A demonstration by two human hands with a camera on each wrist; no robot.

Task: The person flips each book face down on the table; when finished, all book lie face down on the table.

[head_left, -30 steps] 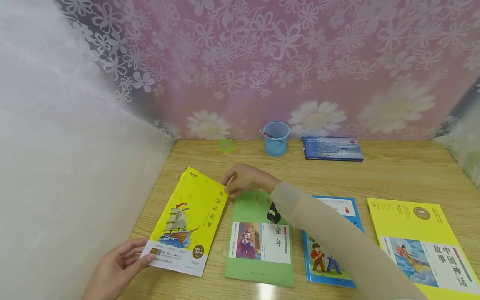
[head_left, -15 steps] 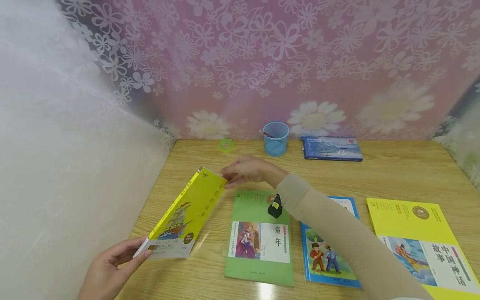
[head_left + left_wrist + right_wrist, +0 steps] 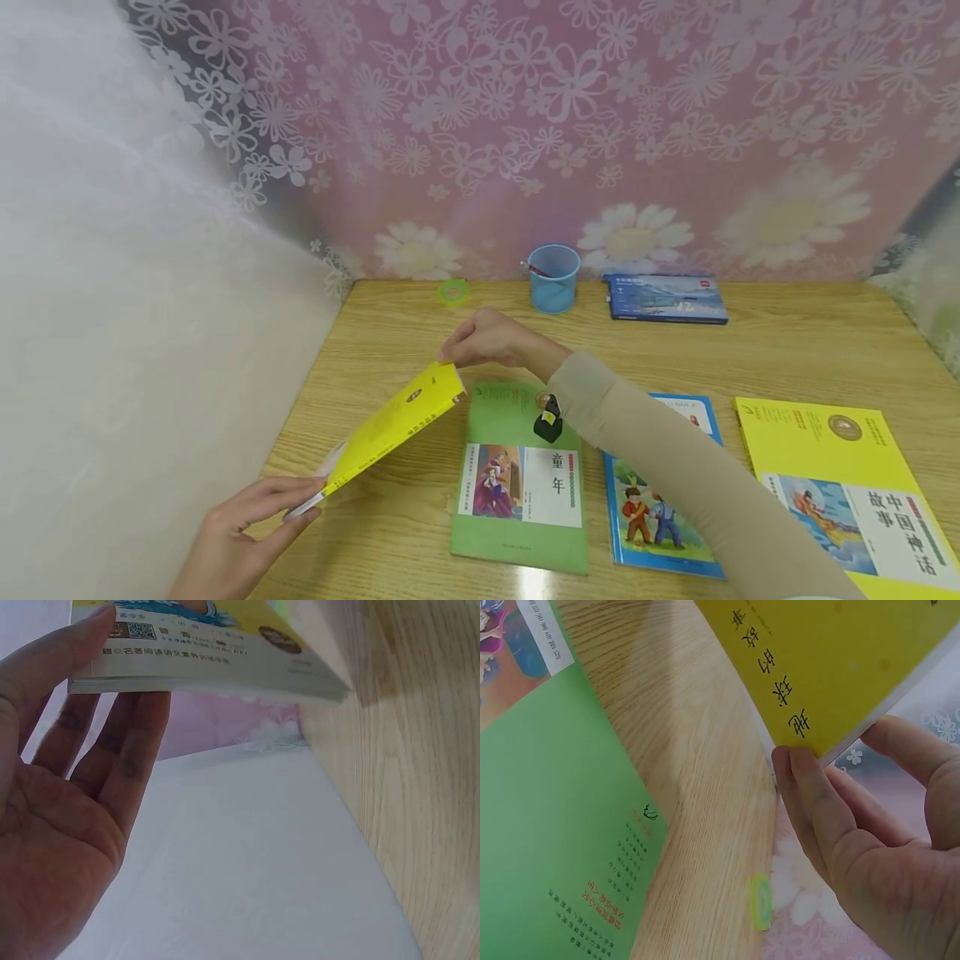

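Note:
A yellow paperback book (image 3: 399,422) hangs tilted above the left part of the table, held by both hands. Its back cover and spine face up in the head view. My left hand (image 3: 243,525) pinches the white lower corner between thumb and fingers. At the opposite end, my right hand (image 3: 487,340) pinches the upper corner. The left wrist view shows the book's white lower band (image 3: 187,664) with fingers beneath it. In the right wrist view the yellow front cover (image 3: 840,660) meets the fingertips at its corner. A green book (image 3: 517,542) lies flat just right of it.
Under the right forearm lies a blue-edged book (image 3: 660,533), with another yellow book (image 3: 802,429) at far right. Along the back stand a blue cup (image 3: 553,287) holding a pen, a green tape roll (image 3: 453,292) and a blue box (image 3: 667,298). A white wall (image 3: 150,292) borders the left.
Both hands have turned the yellow book over, from its ship front cover facing up to its back cover and spine showing. The left hand has shifted slightly right; the other books have not moved.

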